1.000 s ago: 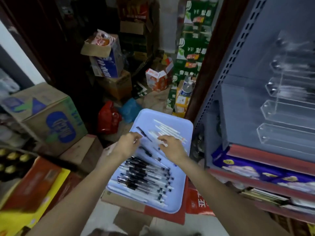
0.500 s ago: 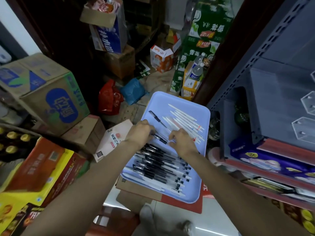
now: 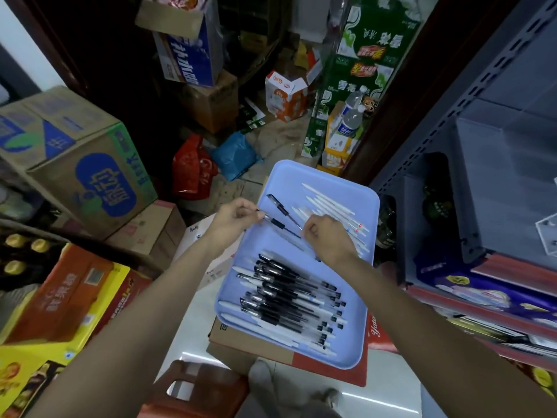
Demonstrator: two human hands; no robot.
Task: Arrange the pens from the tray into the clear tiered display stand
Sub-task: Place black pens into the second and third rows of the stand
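A light blue tray (image 3: 328, 182) lies below me on a cardboard box. Several black pens (image 3: 289, 300) are heaped in its near half and several white pens (image 3: 334, 206) fan out in its far right part. My left hand (image 3: 235, 218) pinches the tip end of one black pen (image 3: 278, 223) at the tray's left rim. My right hand (image 3: 325, 236), fingers curled, grips that pen's other end over the white pens. Another black pen (image 3: 281, 209) lies loose just beyond. Only a corner of the clear display stand (image 3: 547, 233) shows at the right edge.
A grey metal shelf unit (image 3: 482, 140) stands to the right, with purple packs (image 3: 482, 294) on its lower shelf. Cardboard boxes (image 3: 81, 164) crowd the left and back. Red and blue bags (image 3: 193, 167) lie on the floor behind the tray.
The view has tilted down and left, so the display stand has slid almost out of frame. Both hands stayed over the tray's middle and now hold one black pen between them.
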